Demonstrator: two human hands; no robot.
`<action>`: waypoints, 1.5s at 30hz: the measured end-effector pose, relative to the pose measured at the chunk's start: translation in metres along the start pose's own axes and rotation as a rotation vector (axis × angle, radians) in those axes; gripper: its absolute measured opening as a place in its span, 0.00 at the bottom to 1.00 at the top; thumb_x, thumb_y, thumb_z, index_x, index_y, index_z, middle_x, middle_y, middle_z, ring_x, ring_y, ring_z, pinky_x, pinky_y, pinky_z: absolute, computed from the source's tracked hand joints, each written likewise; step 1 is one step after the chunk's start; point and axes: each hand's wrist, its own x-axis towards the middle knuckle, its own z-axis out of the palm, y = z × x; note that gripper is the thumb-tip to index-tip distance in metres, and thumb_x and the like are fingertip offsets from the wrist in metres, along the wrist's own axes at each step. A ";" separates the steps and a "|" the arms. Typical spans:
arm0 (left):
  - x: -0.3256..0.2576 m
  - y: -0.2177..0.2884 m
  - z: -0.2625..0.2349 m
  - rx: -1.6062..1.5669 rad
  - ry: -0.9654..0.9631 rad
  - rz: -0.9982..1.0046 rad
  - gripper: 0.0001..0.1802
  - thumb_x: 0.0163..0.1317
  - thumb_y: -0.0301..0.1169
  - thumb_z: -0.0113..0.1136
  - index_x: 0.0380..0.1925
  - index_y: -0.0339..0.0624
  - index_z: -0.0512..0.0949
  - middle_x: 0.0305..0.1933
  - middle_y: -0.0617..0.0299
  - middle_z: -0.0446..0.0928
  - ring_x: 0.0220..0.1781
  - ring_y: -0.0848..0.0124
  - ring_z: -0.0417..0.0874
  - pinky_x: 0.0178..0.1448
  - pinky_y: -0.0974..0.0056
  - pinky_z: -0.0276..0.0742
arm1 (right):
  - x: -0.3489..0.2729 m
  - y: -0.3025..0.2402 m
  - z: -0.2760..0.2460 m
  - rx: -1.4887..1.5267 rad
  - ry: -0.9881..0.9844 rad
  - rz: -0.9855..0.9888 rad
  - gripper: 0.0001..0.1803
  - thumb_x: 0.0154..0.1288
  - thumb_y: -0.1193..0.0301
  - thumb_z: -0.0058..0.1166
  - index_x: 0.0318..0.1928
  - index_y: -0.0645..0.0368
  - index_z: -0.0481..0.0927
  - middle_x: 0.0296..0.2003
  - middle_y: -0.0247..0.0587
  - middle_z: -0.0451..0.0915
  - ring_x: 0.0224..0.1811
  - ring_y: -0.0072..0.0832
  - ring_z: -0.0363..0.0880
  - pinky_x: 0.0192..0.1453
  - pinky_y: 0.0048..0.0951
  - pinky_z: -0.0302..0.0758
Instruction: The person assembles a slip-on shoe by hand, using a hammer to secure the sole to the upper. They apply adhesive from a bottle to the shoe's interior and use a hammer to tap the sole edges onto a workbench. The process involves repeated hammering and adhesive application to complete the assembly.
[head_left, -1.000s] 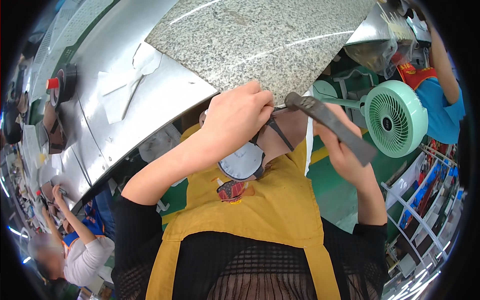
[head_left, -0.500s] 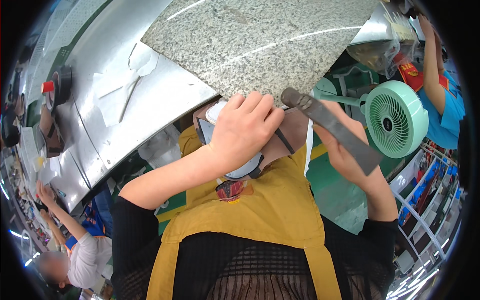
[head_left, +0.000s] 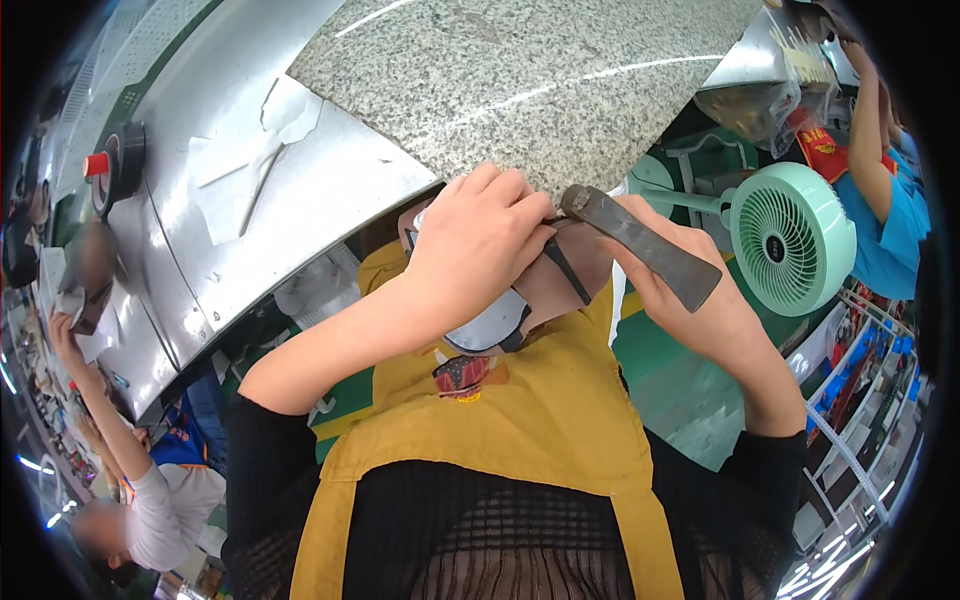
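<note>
My right hand grips a hammer, its dark worn metal head lying across the top of the hand; the handle is hidden. The narrow end of the head is close to the fingertips of my left hand. The left fingers are bent over a brown leather piece at the near edge of the granite slab. Black strips and pale grey-blue patches show on the leather, part of which hangs over my yellow apron. What lies under the left fingertips is hidden.
Left of the slab, a metal table holds white paper scraps and a black roll with a red end. A green fan stands at right. Co-workers are at left and far right.
The hammer head and my right hand have shifted left, toward my left fingers. My left hand has moved slightly up and left. The co-worker at left has raised an arm over the table.
</note>
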 end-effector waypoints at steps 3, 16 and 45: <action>-0.002 0.000 0.001 0.011 0.021 0.028 0.10 0.44 0.26 0.64 0.30 0.44 0.78 0.33 0.65 0.73 0.37 0.65 0.74 0.39 0.64 0.72 | -0.002 0.003 0.004 0.043 0.071 -0.055 0.13 0.65 0.75 0.49 0.50 0.62 0.72 0.33 0.52 0.76 0.34 0.54 0.74 0.36 0.34 0.72; -0.015 0.000 0.012 0.201 0.079 0.208 0.13 0.42 0.27 0.58 0.32 0.43 0.78 0.36 0.65 0.72 0.39 0.68 0.74 0.39 0.64 0.68 | -0.004 0.004 0.001 -0.018 0.111 -0.246 0.12 0.66 0.77 0.47 0.49 0.65 0.71 0.34 0.50 0.76 0.34 0.47 0.76 0.38 0.31 0.72; -0.012 -0.011 -0.006 0.231 -0.030 0.376 0.14 0.44 0.27 0.56 0.34 0.41 0.75 0.36 0.62 0.70 0.40 0.67 0.74 0.39 0.65 0.70 | 0.003 -0.005 -0.005 0.002 -0.028 -0.111 0.13 0.65 0.76 0.48 0.50 0.63 0.72 0.31 0.53 0.75 0.31 0.51 0.73 0.35 0.32 0.71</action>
